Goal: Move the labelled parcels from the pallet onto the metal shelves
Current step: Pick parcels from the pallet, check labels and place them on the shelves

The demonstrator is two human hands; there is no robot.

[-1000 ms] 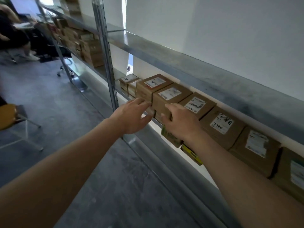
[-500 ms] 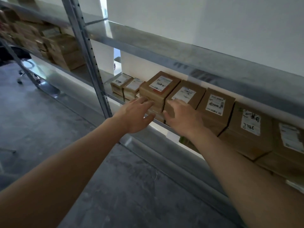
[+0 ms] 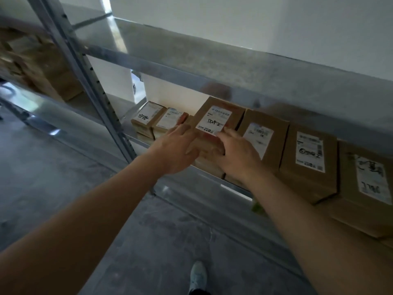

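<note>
A brown cardboard parcel with a white label handwritten "5082" sits in the row on the lower metal shelf, apparently on top of another box. My left hand presses its fingers against the parcel's left front edge. My right hand holds its right front corner, fingers on the label's edge. Both hands clasp the parcel between them. No pallet is in view.
More labelled parcels line the shelf to the right, and two small ones stand to the left. The upper shelf hangs close above. A perforated upright post separates a left bay holding stacked boxes. My shoe stands on grey floor.
The view has come closer and swung right. Both hands moved from hovering at the row's front to closing on the "5082" parcel from either side.
</note>
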